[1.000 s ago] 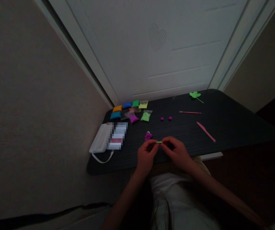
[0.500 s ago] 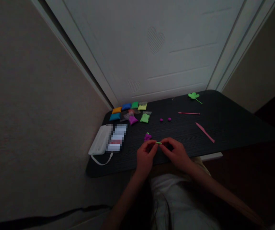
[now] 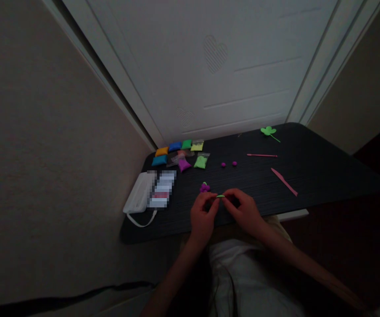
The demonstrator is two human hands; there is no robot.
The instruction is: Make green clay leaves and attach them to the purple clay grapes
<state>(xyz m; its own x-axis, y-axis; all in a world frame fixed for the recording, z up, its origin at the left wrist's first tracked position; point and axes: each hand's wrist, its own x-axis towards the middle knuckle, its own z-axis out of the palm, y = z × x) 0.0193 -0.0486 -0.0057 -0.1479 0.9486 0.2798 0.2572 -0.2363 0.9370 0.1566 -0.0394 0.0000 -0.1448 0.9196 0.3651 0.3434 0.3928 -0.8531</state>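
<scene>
Between the fingertips of both hands is a small, thin green piece of clay (image 3: 221,196). My left hand (image 3: 203,216) pinches its left end with thumb and forefinger. At its right end, my right hand (image 3: 244,208) has the same kind of pinch. Just beyond my left fingers sits a cluster of purple clay balls (image 3: 205,188) with a bit of green on top, its near side partly hidden by the hand. Farther back lie two loose purple balls, a left one (image 3: 223,164) and a right one (image 3: 234,163).
Several coloured clay packets (image 3: 184,165) lie at the back left of the dark table (image 3: 243,178). Near them are a white case (image 3: 140,193) with a strap and a blurred-out phone (image 3: 162,189). A pink stick tool (image 3: 262,155), pink knife (image 3: 284,182) and green clover shape (image 3: 268,131) lie right.
Both hands keep their pinch on the green clay piece, with barely any movement. The whole view has shifted very slightly.
</scene>
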